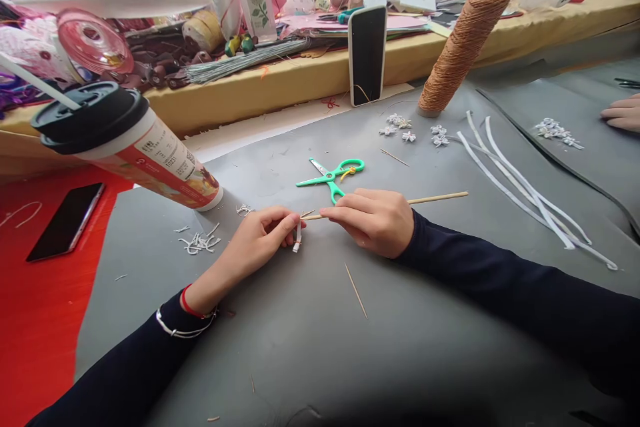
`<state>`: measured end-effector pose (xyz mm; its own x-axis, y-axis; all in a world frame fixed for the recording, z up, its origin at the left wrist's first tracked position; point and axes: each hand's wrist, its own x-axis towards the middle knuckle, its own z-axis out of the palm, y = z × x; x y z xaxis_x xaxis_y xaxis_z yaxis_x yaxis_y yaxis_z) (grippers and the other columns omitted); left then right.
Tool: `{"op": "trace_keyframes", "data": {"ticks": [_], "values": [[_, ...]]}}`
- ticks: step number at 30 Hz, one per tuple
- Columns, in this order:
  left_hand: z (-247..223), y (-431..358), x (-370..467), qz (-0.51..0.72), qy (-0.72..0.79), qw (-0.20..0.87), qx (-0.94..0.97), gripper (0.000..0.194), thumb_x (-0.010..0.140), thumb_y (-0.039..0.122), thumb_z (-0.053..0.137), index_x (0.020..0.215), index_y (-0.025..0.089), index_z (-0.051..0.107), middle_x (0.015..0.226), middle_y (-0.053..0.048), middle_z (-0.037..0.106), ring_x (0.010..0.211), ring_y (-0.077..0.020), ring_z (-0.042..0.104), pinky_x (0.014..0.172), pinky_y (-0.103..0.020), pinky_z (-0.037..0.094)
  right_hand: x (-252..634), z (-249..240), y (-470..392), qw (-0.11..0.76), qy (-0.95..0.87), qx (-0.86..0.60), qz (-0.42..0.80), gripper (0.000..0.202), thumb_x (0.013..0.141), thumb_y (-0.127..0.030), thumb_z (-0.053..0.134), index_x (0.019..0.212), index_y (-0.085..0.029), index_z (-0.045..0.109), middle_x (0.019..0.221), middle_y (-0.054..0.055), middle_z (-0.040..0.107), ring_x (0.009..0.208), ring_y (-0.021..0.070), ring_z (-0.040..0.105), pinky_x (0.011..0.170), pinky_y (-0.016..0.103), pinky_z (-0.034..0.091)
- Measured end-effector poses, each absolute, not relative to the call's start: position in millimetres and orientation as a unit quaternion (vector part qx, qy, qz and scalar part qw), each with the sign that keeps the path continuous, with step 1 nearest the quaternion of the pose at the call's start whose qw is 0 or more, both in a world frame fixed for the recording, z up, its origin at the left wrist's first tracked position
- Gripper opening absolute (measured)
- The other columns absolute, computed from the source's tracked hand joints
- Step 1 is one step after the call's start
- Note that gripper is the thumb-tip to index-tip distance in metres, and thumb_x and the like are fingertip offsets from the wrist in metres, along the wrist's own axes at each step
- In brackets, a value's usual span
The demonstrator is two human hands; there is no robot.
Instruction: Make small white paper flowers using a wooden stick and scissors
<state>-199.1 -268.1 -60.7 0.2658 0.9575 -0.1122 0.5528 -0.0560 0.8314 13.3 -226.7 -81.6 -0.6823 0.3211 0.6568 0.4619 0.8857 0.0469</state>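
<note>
My left hand (263,237) is closed in a pinch on a short white strip (298,240) that hangs below the fingertips, with a thin brownish band around its lower part. A small pointed sliver shows beside the thumb. My right hand (375,221) is shut on a thin wooden stick (440,198), whose left end reaches the left fingertips. Whether that end touches the strip is hidden. Just beyond my right hand lie green-handled scissors (330,177), blades apart. A toothpick (356,290) rests on the grey mat (300,347) nearer to me.
At left stand a drink cup (170,160) and a phone (65,221); white scraps (199,242) lie nearby. Behind are another phone (367,57), a brown twine spool (465,53) and small white knotted flowers (400,121). Long white strips (530,180) lie right, near another person's hand (623,113).
</note>
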Motion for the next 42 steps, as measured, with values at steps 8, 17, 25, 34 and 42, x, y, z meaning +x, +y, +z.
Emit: {"op": "trace_keyframes", "data": {"ticks": [8,17,25,34,42], "values": [[-59.4,-269.0,-201.2,0.258,0.535,0.449,0.668,0.024,0.082,0.035,0.045,0.072,0.015,0.056,0.057,0.002,0.053,0.056,-0.0088,0.047,0.056,-0.020,0.039,14.0,-83.0,-226.3,0.343,-0.911,-0.206,-0.097,0.022,0.082,-0.013,0.047,0.097,-0.021,0.062,0.074,-0.001,0.064,0.063,0.0099,0.048,0.059,0.021,0.039],[-59.3,-267.9,-200.2,0.264,0.528,0.475,0.652,0.025,0.081,0.038,0.047,0.076,0.015,0.057,0.060,0.000,0.056,0.057,-0.0101,0.049,0.058,-0.021,0.041,15.2,-83.3,-225.8,0.332,-0.913,-0.219,-0.095,0.025,0.083,-0.012,0.045,0.099,-0.022,0.062,0.079,0.000,0.064,0.067,0.0106,0.047,0.062,0.022,0.040],[-59.3,-268.0,-199.7,0.251,0.544,0.446,0.665,0.029,0.083,0.038,0.041,0.072,0.016,0.057,0.057,0.002,0.055,0.053,-0.0087,0.047,0.053,-0.019,0.039,15.0,-83.5,-226.2,0.329,-0.915,-0.207,-0.105,0.025,0.080,-0.010,0.049,0.098,-0.021,0.062,0.079,-0.001,0.065,0.067,0.0112,0.047,0.061,0.022,0.039],[-61.4,-268.4,-200.2,0.261,0.537,0.484,0.639,0.024,0.079,0.038,0.049,0.075,0.015,0.055,0.060,0.000,0.057,0.055,-0.0099,0.049,0.055,-0.022,0.041,12.8,-80.6,-226.1,0.339,-0.913,-0.197,-0.115,0.024,0.083,-0.010,0.045,0.094,-0.022,0.063,0.076,-0.001,0.064,0.066,0.0103,0.047,0.060,0.021,0.039],[-60.7,-272.6,-198.2,0.280,0.573,0.379,0.671,0.028,0.082,0.040,0.042,0.082,0.017,0.058,0.061,0.001,0.052,0.053,-0.0094,0.043,0.050,-0.020,0.035,14.5,-84.5,-226.1,0.342,-0.907,-0.222,-0.109,0.026,0.080,-0.011,0.049,0.101,-0.021,0.060,0.078,0.000,0.062,0.067,0.0106,0.048,0.059,0.021,0.038]]}}
